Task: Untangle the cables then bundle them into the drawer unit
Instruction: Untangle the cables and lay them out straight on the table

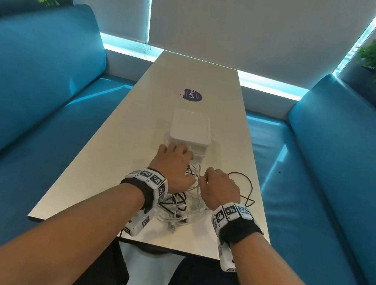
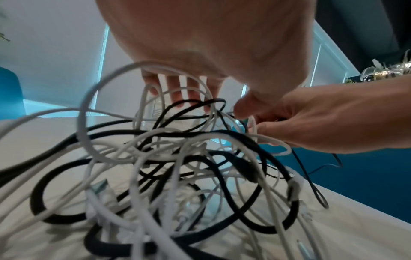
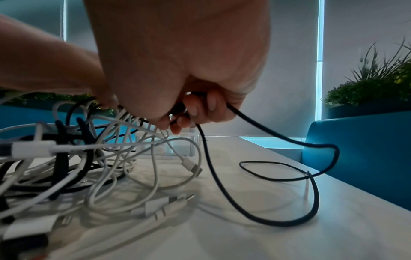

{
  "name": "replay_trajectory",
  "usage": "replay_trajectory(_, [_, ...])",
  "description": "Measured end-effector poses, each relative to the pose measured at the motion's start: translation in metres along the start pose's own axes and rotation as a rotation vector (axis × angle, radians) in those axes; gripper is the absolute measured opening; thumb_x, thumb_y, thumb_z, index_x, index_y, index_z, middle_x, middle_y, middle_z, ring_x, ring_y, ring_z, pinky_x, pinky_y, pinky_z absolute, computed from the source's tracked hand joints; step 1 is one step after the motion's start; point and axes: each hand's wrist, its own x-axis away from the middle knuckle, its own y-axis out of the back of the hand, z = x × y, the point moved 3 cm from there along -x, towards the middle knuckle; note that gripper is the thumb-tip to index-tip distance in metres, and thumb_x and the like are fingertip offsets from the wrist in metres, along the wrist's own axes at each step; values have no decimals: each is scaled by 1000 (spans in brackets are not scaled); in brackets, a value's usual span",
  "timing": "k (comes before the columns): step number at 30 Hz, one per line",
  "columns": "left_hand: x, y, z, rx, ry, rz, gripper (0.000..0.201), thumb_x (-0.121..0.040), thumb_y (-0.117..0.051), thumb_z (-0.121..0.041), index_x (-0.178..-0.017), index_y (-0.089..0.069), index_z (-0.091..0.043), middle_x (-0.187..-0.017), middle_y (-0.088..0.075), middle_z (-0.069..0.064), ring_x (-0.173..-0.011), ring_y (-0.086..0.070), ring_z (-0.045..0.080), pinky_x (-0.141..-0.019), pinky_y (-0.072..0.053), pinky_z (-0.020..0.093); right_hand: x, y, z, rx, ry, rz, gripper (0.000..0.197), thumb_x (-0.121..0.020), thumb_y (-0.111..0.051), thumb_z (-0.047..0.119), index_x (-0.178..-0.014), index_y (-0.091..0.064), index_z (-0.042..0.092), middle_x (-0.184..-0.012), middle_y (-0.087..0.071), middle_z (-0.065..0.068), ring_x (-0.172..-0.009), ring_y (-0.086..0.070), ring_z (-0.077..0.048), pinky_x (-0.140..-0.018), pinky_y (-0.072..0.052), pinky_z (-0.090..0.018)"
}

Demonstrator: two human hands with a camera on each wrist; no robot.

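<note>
Black and white cables [image 1: 181, 201] lie knotted on the counter [image 1: 96, 152] at 6 o'clock of the drawer unit [image 1: 190, 128], untangling barely begun: right hand [image 1: 220, 188] pinches a thin black cable [image 3: 278, 176], left hand [image 1: 173, 164] spreads loose-fingered over the heap; next, draw that strand free

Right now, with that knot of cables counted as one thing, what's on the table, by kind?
Cable tangle: 1
Drawer unit: 1
Purple sticker: 1
Hands: 2, left hand and right hand
Total: 5
</note>
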Motion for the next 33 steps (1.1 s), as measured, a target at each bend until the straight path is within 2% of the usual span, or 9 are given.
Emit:
replay_trajectory(4, [2, -9, -23, 153, -147, -12, 53, -91, -45, -46, -140, -47, -25, -142, -52, -2, -132, -44, 19, -112, -24, 43, 0, -1, 2, 14, 19, 39, 21, -96, -43, 31, -110, -55, 21, -99, -58, -2, -88, -62, -26, -71, -51, -37])
replay_trajectory(7, [2, -22, -22, 43, -103, 39, 40, -100, -40, -47, -134, -51, -29, -133, -55, -1, -125, -47, 20, -107, -26, 44, 1, 1, -5, 27, -4, 30, 22, -98, -41, 35, -108, -56, 23, -99, -57, -1, -85, -62, -26, -70, -51, -36])
replay_trajectory(10, [2, -24, -18, -112, -67, 60, 30, -98, -46, -43, -118, -59, -26, -120, -57, 0, -117, -49, 22, -101, -27, 46, 4, 3, -19, 37, -53, 25, 23, -101, -38, 38, -106, -55, 24, -102, -57, -2, -84, -61, -27, -69, -50, -37])
replay_trajectory(13, [1, -26, -14, -170, -11, 88, 24, -91, -52, -34, -109, -60, -20, -119, -53, 2, -110, -51, 25, -101, -27, 47, 5, 11, -40, 52, -161, -3, 21, -100, -40, 32, -108, -57, 21, -106, -58, -4, -91, -64, -30, -69, -47, -36])
replay_trajectory(19, [-1, -40, -20, -147, -88, 158, 28, -97, -49, -21, -122, -62, -25, -123, -59, 0, -116, -51, 24, -101, -27, 48, 8, 12, -50, 121, -271, 19, 21, -99, -48, 29, -113, -55, 16, -118, -46, -8, -86, -66, -29, -64, -45, -35])
replay_trajectory(21, [-1, -42, -22, -163, -66, 175, 27, -97, -49, -20, -121, -62, -24, -122, -58, 2, -116, -50, 25, -102, -27, 49, 9, 11, -39, 93, -240, -25, 29, -97, -53, 37, -114, -53, 13, -121, -41, -12, -82, -66, -30, -62, -48, -36])
replay_trajectory(25, [1, -44, -23, -121, -82, 145, 27, -98, -49, -22, -123, -59, -23, -122, -57, 1, -117, -49, 24, -102, -28, 49, 2, 0, -18, -62, -37, 52, 38, -98, -49, 50, -114, -54, 16, -108, -54, -8, -91, -62, -29, -71, -50, -38])
replay_trajectory(29, [7, -45, -21, -12, -134, 90, 28, -101, -47, -23, -127, -55, -23, -125, -54, 0, -118, -48, 22, -101, -29, 45, -4, -12, -8, -95, 28, 150, 28, -98, -53, 36, -123, -58, 25, -114, -63, -6, -103, -61, -26, -85, -52, -39])
replay_trajectory(33, [11, -46, -20, 40, -196, 73, 29, -99, -47, -17, -126, -56, -22, -123, -52, 0, -113, -51, 22, -99, -32, 41, -7, -23, -2, -66, 40, 250, 24, -96, -52, 36, -114, -68, 33, -107, -72, 0, -96, -67, -25, -83, -56, -39])
